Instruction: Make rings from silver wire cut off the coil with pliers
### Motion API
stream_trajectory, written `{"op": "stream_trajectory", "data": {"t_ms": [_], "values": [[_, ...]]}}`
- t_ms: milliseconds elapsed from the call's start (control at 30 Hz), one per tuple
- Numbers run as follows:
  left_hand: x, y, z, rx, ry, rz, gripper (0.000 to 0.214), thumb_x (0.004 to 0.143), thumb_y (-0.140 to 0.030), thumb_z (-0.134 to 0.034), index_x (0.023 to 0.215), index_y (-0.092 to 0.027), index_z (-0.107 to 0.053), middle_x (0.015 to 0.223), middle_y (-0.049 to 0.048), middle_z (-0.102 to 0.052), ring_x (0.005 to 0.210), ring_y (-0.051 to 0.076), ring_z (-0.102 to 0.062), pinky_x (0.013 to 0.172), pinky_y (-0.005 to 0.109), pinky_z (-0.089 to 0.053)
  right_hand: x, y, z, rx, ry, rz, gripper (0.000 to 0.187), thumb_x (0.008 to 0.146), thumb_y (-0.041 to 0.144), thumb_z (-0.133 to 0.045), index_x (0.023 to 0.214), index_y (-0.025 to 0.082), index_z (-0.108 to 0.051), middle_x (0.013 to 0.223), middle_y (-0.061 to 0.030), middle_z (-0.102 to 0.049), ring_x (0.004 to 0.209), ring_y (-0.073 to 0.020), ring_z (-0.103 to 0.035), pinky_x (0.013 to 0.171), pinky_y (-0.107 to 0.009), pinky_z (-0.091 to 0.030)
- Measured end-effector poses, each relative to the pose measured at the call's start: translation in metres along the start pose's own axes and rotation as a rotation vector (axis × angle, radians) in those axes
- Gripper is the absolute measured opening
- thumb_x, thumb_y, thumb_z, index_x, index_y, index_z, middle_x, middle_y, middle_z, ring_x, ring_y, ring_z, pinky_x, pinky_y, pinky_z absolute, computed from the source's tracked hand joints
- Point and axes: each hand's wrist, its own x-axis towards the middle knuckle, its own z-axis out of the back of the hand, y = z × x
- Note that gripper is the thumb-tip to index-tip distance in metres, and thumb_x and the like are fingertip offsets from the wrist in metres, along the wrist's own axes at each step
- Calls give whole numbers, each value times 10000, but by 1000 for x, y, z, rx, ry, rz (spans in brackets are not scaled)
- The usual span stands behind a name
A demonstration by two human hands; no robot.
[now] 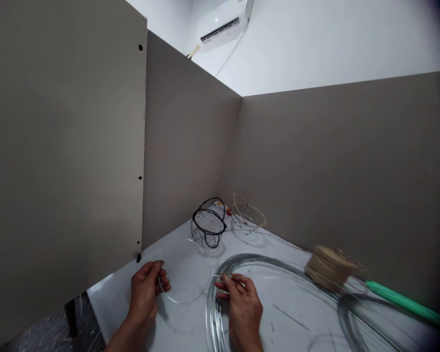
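Observation:
My left hand (145, 291) grips a thin clear wire loop (181, 274) at its lower left, and the loop stands up off the white table (110, 298). My right hand (242, 304) pinches a thin wire end between its fingertips, just over a large coil of silvery wire (214, 303) that partly passes beneath the hand. Farther back stand an open black wire ball (208, 223) and a beige wire frame (248, 213). Neither hand touches them. On the right lie a tan cord spool (330, 268) and a green tube (403, 302).
Grey partition panels (187, 137) stand along the table's left and back edges. A small yellow and red object (217, 208) lies behind the black wire ball. Below the table's near left corner, a dark floor (51, 332) shows scattered scraps. An air conditioner (223, 22) hangs high up.

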Motion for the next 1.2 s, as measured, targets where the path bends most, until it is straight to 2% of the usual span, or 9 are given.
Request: {"op": "stream_trajectory", "data": {"t_ms": [167, 533, 733, 933, 1200], "values": [[-4, -3, -3, 60, 38, 1, 335, 475, -362, -724, 661, -118, -589, 495, -32, -534, 410, 84, -501, 400, 208, -428, 1, 2, 2, 31, -11, -11, 346, 518, 319, -740, 714, 191, -486, 535, 57, -601, 484, -141, -602, 372, -198, -443], [-1, -2, -8, 60, 33, -53, 358, 480, -377, -723, 684, -116, -590, 512, -24, -546, 422, 92, -512, 403, 213, -436, 2, 12, 5, 106, -20, -70, 306, 484, 289, -750, 642, 169, -517, 544, 55, -583, 496, -131, -599, 396, -200, -447], [-1, -8, -6, 102, 49, -62, 362, 464, -382, -726, 666, -116, -587, 495, -30, -549, 404, 94, -508, 390, 213, -428, 11, 19, 15, 172, -54, -141, 299, 548, 330, -695, 733, 168, -525, 599, 17, -635, 537, -134, -616, 444, -212, -465], [-2, -9, -3, 105, 38, -53, 359, 451, -377, -728, 651, -114, -587, 481, -27, -546, 397, 96, -506, 387, 214, -429, 16, 22, 21, 103, -100, -45, 337, 531, 311, -714, 749, 198, -483, 561, 53, -627, 508, -124, -604, 413, -190, -445], [1, -14, -1, 92, -18, -65, 361, 448, -357, -729, 668, -111, -585, 485, -21, -557, 400, 103, -515, 389, 222, -436, 11, 13, 17, -40, -51, 51, 317, 569, 320, -703, 746, 197, -471, 532, 55, -615, 517, -156, -625, 411, -211, -472]]}}
